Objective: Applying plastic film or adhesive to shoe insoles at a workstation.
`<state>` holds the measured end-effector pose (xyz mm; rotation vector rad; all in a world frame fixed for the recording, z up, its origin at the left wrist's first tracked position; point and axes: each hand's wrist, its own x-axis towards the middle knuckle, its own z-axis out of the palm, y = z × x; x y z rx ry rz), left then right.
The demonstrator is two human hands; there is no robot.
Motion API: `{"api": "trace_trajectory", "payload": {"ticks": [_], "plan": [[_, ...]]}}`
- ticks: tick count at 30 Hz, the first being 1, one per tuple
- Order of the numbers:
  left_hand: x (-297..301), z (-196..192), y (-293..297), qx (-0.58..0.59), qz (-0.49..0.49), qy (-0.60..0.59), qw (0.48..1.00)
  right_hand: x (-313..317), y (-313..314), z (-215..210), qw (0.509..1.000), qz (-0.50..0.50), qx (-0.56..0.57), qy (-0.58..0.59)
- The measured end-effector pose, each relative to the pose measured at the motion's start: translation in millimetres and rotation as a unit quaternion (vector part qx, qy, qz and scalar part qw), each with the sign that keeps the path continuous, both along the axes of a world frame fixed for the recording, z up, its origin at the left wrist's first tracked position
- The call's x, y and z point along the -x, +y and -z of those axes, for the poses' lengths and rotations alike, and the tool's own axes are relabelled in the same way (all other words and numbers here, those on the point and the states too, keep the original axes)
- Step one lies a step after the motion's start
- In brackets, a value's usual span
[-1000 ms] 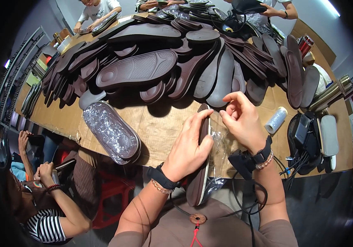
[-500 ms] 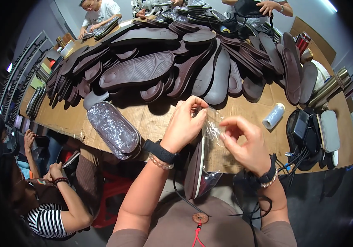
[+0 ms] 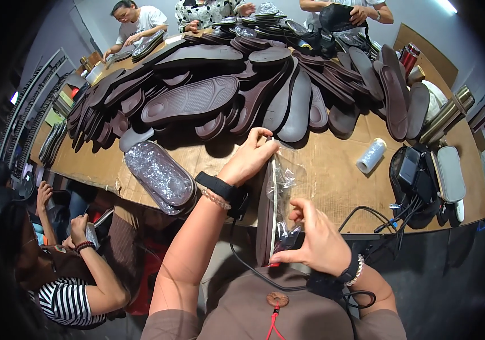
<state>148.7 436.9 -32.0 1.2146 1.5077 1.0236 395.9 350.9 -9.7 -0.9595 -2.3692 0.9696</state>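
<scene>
A brown shoe sole (image 3: 265, 215) stands on edge in front of me, its long axis running away from my body. Clear plastic film (image 3: 289, 177) hangs loosely along its right side. My left hand (image 3: 252, 157) is closed on the sole's far end, pinching its tip together with the film. Lower down, my right hand (image 3: 319, 241) is spread in a C shape. Its thumb touches the sole's near end and its bent fingers rest by the film. To the left lies a stack of soles wrapped in shiny film (image 3: 160, 174).
A big heap of brown soles (image 3: 191, 99) covers the table's far half. On the right are a film roll (image 3: 371, 156), a black bag with cables (image 3: 412, 175), a grey case (image 3: 451, 174) and a metal flask (image 3: 452, 113). A person (image 3: 84, 272) sits at my left; others work across the table.
My right hand has moved down toward me, from the film near the sole's far end to its near end, and its fingers have spread. My left hand stays at the far end.
</scene>
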Motion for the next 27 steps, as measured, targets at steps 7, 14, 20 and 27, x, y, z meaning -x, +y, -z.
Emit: {"api": "trace_trajectory", "payload": {"ticks": [7, 14, 20, 27], "plan": [[8, 9, 5, 0.017, -0.060, -0.025, 0.998, 17, -8, 15, 1.000, -0.010, 0.004, 0.027], [48, 37, -29, -0.042, -0.164, -0.317, 0.933, 1, 3, -16, 0.995, -0.069, -0.072, 0.012], [33, 44, -105, -0.097, -0.203, -0.319, 0.921, -21, 47, -12, 0.950, -0.037, -0.291, -0.105], [11, 21, -146, -0.165, -0.122, -0.036, 0.978, -29, 51, 2, 0.954, -0.018, -0.271, -0.125]]}}
